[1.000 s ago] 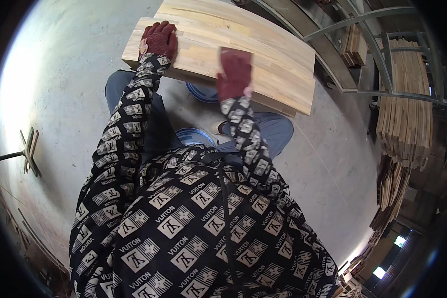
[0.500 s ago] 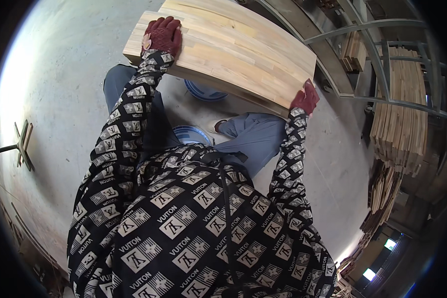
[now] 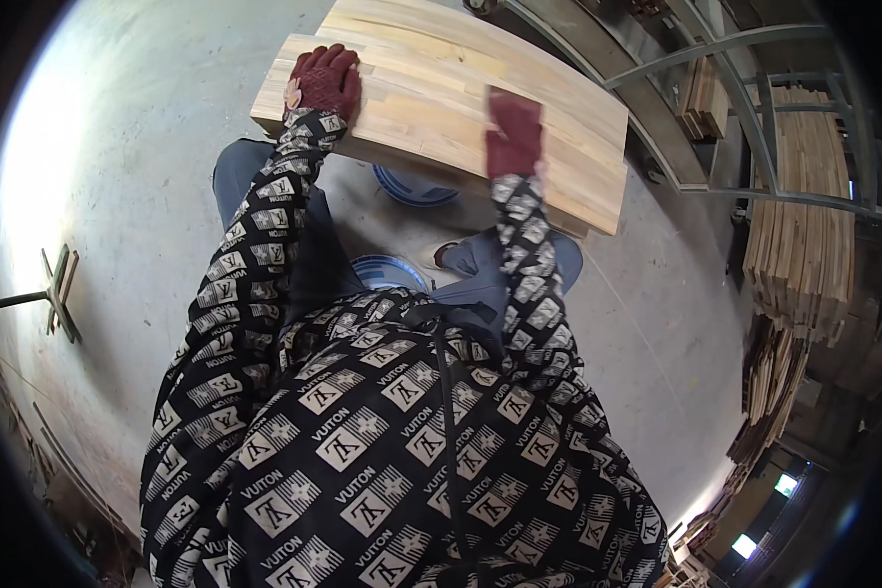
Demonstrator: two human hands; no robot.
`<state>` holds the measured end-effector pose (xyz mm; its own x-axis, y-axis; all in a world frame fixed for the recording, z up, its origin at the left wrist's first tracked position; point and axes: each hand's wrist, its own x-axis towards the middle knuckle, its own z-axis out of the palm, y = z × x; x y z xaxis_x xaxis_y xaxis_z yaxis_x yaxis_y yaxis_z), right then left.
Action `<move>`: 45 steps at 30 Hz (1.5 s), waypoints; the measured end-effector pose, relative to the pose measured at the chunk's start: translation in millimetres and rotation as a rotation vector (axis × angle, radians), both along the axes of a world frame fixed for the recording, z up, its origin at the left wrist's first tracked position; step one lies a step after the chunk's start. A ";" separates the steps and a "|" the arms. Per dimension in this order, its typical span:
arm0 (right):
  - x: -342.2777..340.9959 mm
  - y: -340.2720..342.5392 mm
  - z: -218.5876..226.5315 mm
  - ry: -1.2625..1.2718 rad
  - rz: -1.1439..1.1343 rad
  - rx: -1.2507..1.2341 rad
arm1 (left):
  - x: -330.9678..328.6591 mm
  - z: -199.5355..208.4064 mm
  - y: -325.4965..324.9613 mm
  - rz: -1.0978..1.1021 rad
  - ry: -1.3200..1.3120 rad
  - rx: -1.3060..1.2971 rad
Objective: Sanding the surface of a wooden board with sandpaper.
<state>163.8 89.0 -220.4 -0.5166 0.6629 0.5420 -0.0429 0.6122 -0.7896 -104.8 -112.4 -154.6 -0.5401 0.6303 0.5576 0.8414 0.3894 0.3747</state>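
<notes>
A stack of pale wooden panels (image 3: 431,98), made of glued strips, lies in front of me. My left hand (image 3: 325,80), in a dark red knitted glove, rests flat on its left part with the fingers stretched forward. A light patch shows at that glove's thumb side. Over the right half of the top panel is my right hand (image 3: 515,132), also in a dark red glove. Motion smears its fingers, so I cannot tell whether it touches the wood. Beneath the panels, a round blue plastic object (image 3: 414,186) is partly hidden.
Another blue round object (image 3: 390,271) is between my legs. A metal rack (image 3: 647,118) stands close on the right, with stacked wooden boards (image 3: 799,206) beyond it. To the left, a crossed-leg stand (image 3: 59,294) is on the grey concrete floor (image 3: 157,196).
My right hand has left the panels' right corner and moved left over the top surface. My left hand stays on the left part. The whole view has shifted slightly.
</notes>
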 end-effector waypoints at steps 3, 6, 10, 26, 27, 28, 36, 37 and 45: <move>75.5 75.1 29.2 -0.199 -0.177 0.331 | -2.6 -3.5 -13.7 0.043 -0.023 -0.024; 107.9 81.5 46.8 -0.423 -0.459 0.271 | -4.8 -8.1 -27.0 0.099 0.029 -0.019; 84.3 95.8 11.8 -0.523 -0.600 0.509 | -8.3 -6.9 -25.4 0.089 -0.008 -0.029; 144.7 12.5 -4.9 -0.227 -0.247 0.144 | -3.3 -1.0 -4.9 0.009 -0.017 -0.026; 149.6 13.5 22.7 -0.627 -0.443 0.491 | -7.4 -3.5 -19.2 0.038 -0.021 -0.056; 148.9 22.3 46.3 -0.440 -0.333 0.387 | -9.8 -3.2 -28.8 0.056 -0.026 -0.060; 39.7 -55.8 21.5 -0.614 -0.448 0.489 | -5.1 -1.0 -11.6 0.013 -0.028 -0.049; 19.2 -76.6 23.3 -0.643 -0.313 0.488 | -5.7 -0.5 -9.6 0.005 -0.021 -0.050; 59.9 -36.2 40.2 -0.550 -0.234 0.471 | -5.5 -2.8 -16.2 0.016 -0.013 -0.036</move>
